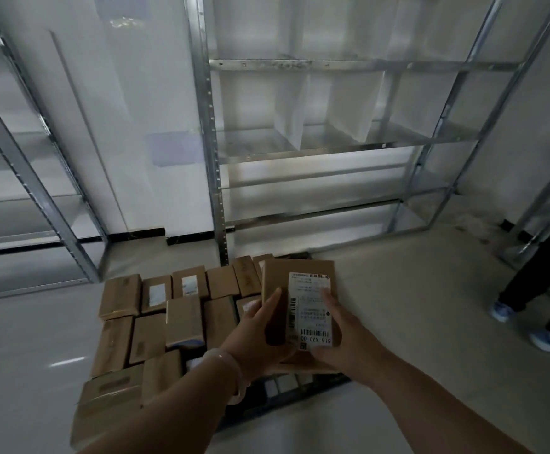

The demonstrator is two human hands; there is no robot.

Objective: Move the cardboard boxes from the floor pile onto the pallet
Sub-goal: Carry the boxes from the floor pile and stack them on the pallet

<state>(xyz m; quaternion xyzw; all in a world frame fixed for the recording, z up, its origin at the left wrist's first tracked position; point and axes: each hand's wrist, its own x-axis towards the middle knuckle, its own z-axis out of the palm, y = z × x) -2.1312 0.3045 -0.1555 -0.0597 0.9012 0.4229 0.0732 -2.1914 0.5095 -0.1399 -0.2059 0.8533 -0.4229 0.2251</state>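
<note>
- Together, we hold one cardboard box [277,273] above the right side of the dark pallet [260,404] — its white label [311,306] faces up.
- Our left hand [257,335] grips the box's left edge, thumb laid flat on top; the other fingers are hidden underneath.
- Our right hand [342,335] grips the right edge, thumb pressed on the label.
- Other boxes [169,316] lie packed in rows on the pallet's left part.
- Metal shelving [332,152] stands far behind — a person's legs [538,290] at the right.

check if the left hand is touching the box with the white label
Touching. The head view shows the left hand gripping the labelled box at its left edge, thumb lying across its top face.
</note>
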